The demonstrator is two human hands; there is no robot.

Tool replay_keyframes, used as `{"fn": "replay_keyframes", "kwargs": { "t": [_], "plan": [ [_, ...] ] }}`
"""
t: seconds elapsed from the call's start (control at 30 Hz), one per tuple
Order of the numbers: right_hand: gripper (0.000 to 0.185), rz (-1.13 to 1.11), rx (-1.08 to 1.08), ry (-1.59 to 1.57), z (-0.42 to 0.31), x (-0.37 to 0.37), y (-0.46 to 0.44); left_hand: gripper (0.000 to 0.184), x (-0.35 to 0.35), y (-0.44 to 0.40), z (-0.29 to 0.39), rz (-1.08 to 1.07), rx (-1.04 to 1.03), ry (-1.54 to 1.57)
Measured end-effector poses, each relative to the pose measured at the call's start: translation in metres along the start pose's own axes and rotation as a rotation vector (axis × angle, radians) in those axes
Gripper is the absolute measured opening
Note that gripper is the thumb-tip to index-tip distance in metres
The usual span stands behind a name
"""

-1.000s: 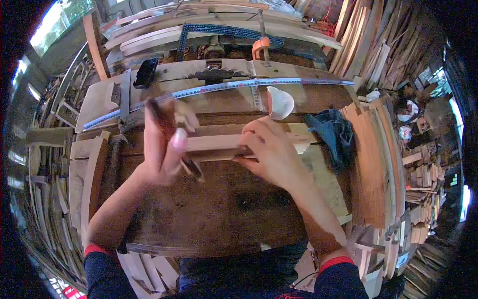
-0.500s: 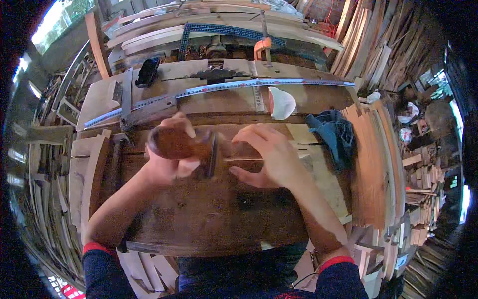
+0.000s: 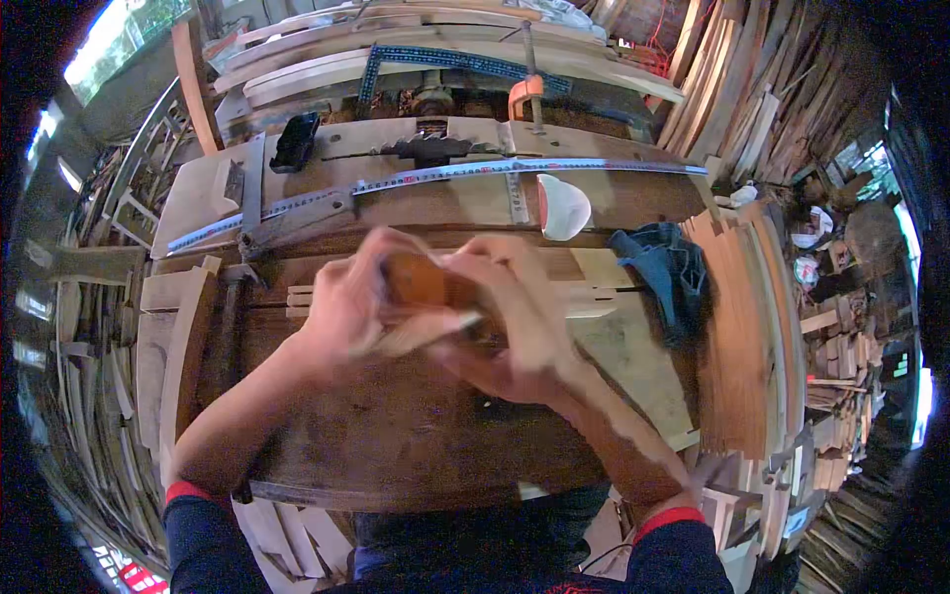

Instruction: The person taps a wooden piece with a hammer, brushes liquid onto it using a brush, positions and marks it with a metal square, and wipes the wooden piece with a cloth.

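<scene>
A brown, rounded object [image 3: 418,278], smeared by motion, is held up over the wooden bench [image 3: 396,436]. Its exact kind cannot be made out. My left hand [image 3: 348,305] wraps round its left side, thumb stretched across the front. Closed on its right side is my right hand [image 3: 520,322], with the fingers curled over the top. Both hands hide much of the object. Thin pale wooden strips [image 3: 300,301] lie on the bench just behind my hands.
A long measuring tape [image 3: 435,175] stretches across the bench behind a metal-and-wood tool [image 3: 297,220]. Near it are a black case-like object [image 3: 295,144], a white cup-shaped piece [image 3: 566,208], a blue cloth [image 3: 665,272], an orange clamp [image 3: 525,96] and stacked wood strips [image 3: 737,346].
My right hand has moved left and closed on the brown object, which only my left hand held before. The object has shifted right and turned its rounded end.
</scene>
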State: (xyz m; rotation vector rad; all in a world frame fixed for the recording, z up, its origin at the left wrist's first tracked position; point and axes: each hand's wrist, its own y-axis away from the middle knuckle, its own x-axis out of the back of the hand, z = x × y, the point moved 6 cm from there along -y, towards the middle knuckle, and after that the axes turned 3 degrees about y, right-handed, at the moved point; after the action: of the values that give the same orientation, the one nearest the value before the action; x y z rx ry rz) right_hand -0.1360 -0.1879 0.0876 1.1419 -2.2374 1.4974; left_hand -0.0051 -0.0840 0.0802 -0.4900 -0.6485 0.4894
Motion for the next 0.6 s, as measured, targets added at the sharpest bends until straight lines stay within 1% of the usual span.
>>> {"fn": "replay_keyframes", "kwargs": {
  "t": [0.03, 0.07, 0.17, 0.27, 0.33, 0.4, 0.47, 0.57, 0.6],
  "plan": [
    [0.06, 0.053, -0.028, -0.032, 0.001, 0.003, 0.0, 0.047, -0.006, -0.002, -0.001, -0.035, 0.021, 0.097],
    [0.058, 0.036, -0.018, 0.015, 0.004, 0.002, 0.002, 0.048, -0.009, 0.001, -0.004, -0.131, 0.158, 0.167],
    [0.051, -0.035, -0.004, 0.128, 0.018, 0.007, 0.005, 0.047, -0.01, -0.009, -0.001, -0.192, 0.037, 0.178],
    [0.043, -0.141, -0.03, 0.22, 0.021, 0.018, 0.005, 0.049, -0.013, -0.007, -0.004, -0.28, 0.028, -0.038],
    [0.037, -0.221, -0.04, 0.32, 0.02, 0.029, 0.004, 0.051, -0.012, -0.008, -0.008, -0.273, -0.054, -0.21],
    [0.037, -0.105, -0.038, 0.392, 0.024, 0.046, 0.003, 0.054, -0.009, -0.008, -0.005, -0.237, -0.149, -0.424],
    [0.035, -0.033, -0.043, 0.408, 0.039, 0.059, 0.005, 0.053, -0.013, -0.007, -0.011, -0.302, -0.113, -0.462],
    [0.029, 0.001, -0.324, 0.206, 0.054, 0.056, 0.013, 0.052, -0.017, -0.001, -0.022, -0.397, -0.084, -0.524],
    [0.031, 0.011, -0.366, 0.16, 0.053, 0.052, 0.016, 0.051, -0.019, 0.002, -0.026, -0.43, -0.079, -0.543]
  ]
}}
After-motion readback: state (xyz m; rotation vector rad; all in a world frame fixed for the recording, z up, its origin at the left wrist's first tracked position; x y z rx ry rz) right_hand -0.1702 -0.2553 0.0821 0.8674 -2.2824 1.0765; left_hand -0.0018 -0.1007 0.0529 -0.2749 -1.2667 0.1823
